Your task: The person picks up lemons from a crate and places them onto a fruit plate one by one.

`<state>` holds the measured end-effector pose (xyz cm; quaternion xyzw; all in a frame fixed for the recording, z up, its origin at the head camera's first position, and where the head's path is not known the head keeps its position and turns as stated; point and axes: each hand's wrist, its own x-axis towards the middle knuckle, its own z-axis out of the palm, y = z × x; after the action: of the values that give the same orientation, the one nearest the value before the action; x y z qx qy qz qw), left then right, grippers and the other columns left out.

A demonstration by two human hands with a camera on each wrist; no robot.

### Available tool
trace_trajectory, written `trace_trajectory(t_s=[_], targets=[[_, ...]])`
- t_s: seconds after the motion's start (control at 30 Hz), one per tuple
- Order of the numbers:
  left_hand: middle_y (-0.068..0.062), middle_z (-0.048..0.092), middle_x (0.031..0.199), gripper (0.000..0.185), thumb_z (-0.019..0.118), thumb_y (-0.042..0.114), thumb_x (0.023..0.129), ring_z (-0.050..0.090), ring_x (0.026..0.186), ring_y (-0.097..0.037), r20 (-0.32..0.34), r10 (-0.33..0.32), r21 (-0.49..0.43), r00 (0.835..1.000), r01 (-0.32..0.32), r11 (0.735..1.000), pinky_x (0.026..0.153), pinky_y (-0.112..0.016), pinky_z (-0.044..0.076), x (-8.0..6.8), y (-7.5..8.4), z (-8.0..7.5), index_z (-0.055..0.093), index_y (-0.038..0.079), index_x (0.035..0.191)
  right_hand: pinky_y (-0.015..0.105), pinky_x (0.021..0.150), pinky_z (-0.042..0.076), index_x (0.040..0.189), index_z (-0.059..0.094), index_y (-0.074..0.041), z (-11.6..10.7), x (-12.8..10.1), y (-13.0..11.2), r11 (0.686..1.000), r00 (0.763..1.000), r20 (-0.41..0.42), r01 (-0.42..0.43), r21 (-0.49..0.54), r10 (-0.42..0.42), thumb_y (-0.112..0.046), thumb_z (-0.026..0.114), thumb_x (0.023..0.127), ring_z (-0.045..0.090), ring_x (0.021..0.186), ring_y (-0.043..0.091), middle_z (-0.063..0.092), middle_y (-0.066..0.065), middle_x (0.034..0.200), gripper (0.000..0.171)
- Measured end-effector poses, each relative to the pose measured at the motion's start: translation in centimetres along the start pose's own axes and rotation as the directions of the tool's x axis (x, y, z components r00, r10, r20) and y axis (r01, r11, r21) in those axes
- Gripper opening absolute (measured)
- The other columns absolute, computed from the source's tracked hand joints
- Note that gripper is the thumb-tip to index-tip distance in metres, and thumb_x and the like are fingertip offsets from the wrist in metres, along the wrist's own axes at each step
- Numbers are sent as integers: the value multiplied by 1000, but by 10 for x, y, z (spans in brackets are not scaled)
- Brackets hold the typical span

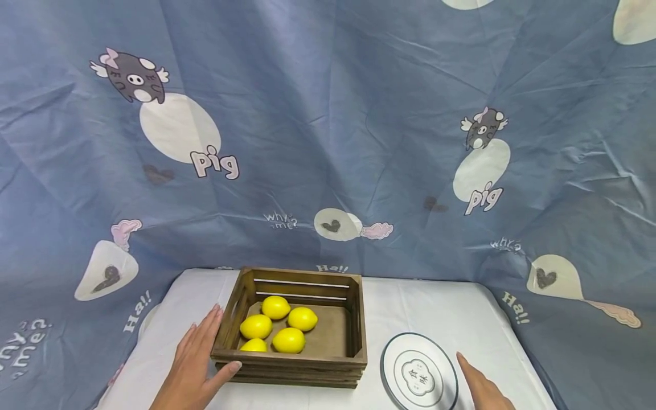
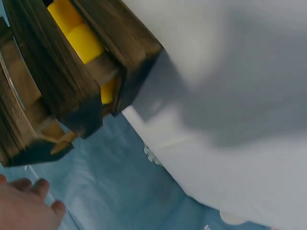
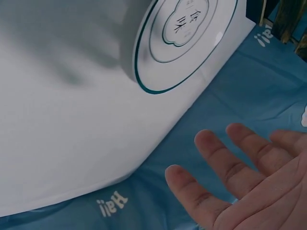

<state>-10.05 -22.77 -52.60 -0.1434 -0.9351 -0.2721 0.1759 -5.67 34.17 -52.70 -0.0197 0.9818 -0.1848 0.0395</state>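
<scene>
A brown slatted wooden crate (image 1: 292,370) stands on the table with several yellow lemons (image 1: 289,340) gathered in its left half. Beside the crate's left end is my left hand (image 1: 197,364), its fingers extended along that side and its thumb near the front left corner. To the right of the crate lies a round white plate (image 1: 394,353) with a dark green rim and printed characters in the middle. My right hand (image 1: 482,384) is just right of the plate, apart from it; the right wrist view shows its fingers (image 3: 244,179) spread with nothing in them.
A white cloth (image 1: 441,307) covers the table. Behind and around it hangs a blue fabric (image 1: 328,142) with printed pigs and lettering. The table's far edge (image 1: 420,279) runs just behind the crate.
</scene>
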Motion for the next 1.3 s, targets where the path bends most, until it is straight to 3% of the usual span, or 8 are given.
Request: trace_trajectory(t_s=[0.13,0.33,0.6,0.93,1.13,1.3], targets=[[-16,27,170,93,71,37,99,36,145,-42,-43,-41,-19,998,40,999,127,-47,0,2,5,5,13,19,169,70,82,52,154,45,-1,-1,-2,-15,1000,996,-82,24,18,-23,-71,72,83,61,120,51,59,24,142,103],[-19,28,168,87,67,34,102,37,144,-47,-58,-74,-55,996,71,996,127,-48,1,6,10,11,16,13,169,65,85,53,149,52,-5,-7,2,-25,995,990,-106,93,25,-90,-65,77,82,62,121,45,62,16,140,93],[-22,28,168,86,66,34,103,35,145,-48,-45,-103,-87,994,98,991,127,-48,2,10,15,18,16,13,168,59,83,55,147,55,-8,-10,5,-41,976,956,-201,215,-25,-215,-63,80,81,63,118,34,64,7,138,89],[-25,32,165,86,71,34,100,36,145,-49,-38,-151,-80,988,147,986,125,-56,8,12,20,21,23,5,166,49,86,58,143,59,-10,-16,18,-62,919,872,-292,363,-153,-393,-58,87,76,67,114,23,68,2,134,87],[-24,30,167,85,65,41,103,34,147,-47,16,-188,-59,982,188,980,126,-54,11,13,21,22,23,2,165,44,88,58,140,62,-8,-19,28,-75,859,804,-302,477,-186,-512,-57,87,77,67,113,19,67,0,133,83],[-20,30,167,80,65,44,102,36,146,-48,15,-215,-35,977,215,976,118,-65,24,12,22,22,36,-3,160,36,93,55,138,64,-8,-19,35,-87,801,741,-304,559,-215,-599,-53,87,79,66,117,15,67,-4,133,78]])
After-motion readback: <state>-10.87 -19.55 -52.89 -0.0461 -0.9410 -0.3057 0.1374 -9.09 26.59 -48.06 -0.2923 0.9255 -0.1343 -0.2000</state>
